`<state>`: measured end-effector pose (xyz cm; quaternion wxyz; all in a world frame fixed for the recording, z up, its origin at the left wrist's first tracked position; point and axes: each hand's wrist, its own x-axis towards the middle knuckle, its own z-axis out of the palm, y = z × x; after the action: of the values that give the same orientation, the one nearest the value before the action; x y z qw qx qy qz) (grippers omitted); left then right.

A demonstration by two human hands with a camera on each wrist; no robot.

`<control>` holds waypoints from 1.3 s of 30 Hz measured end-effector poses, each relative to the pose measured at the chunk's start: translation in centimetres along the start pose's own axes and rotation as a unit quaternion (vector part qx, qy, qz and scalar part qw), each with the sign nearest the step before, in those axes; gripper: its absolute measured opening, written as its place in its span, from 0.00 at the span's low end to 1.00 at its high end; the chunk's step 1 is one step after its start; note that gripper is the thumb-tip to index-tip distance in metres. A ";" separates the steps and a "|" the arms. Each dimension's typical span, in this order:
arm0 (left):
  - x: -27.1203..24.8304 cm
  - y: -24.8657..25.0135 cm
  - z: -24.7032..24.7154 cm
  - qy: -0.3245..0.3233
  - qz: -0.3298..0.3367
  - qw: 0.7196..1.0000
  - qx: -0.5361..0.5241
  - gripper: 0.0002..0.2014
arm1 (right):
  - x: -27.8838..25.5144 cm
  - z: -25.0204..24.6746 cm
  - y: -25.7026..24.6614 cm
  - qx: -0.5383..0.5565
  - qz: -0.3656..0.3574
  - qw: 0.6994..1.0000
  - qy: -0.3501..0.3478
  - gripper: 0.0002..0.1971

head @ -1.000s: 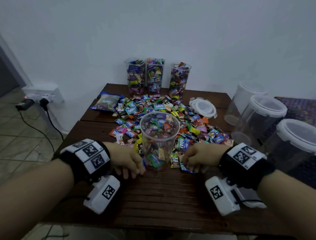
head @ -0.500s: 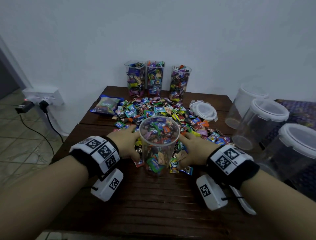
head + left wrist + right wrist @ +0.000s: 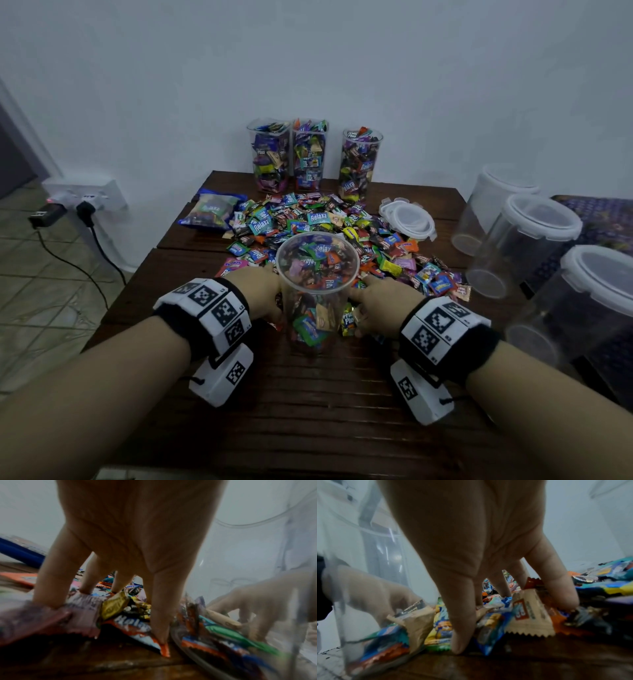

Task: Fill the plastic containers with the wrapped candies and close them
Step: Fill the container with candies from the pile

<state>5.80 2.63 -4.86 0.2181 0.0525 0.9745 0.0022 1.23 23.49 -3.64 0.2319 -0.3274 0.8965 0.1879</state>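
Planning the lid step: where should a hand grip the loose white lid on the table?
Take the white lid by its rim, fingers coming down from above on its bare right side. It lies flat on the table, with candies close on its left.

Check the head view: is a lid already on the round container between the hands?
No: the round container stands open-topped, and the loose lids lie behind it on the table.

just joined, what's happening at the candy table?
A person is filling an open clear container with wrapped candies from the pile on the wooden table. Both hands are down in the pile beside it: the left hand and the right hand, fingers spread on wrappers, nothing lifted. Three filled containers stand unlidded by the wall; a loose lid lies nearby.
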 end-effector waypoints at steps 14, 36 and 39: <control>-0.6 0.4 0.3 0.060 -0.072 0.995 0.043 0.06 | 0.1 0.4 -0.2 0.029 -0.002 0.998 0.050 0.22; -3.6 0.4 -2.8 0.225 -0.082 0.954 -0.181 0.10 | -1.6 0.4 0.4 0.090 0.000 0.990 0.110 0.19; -4.3 0.5 -3.3 0.271 -0.074 0.935 -0.214 0.09 | -1.9 0.2 0.6 0.104 0.001 0.989 0.103 0.12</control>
<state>8.27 2.80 -0.02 -0.0492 -0.0704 0.9741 0.2091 2.16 25.00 -2.71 0.1708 -0.3180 0.9307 0.0595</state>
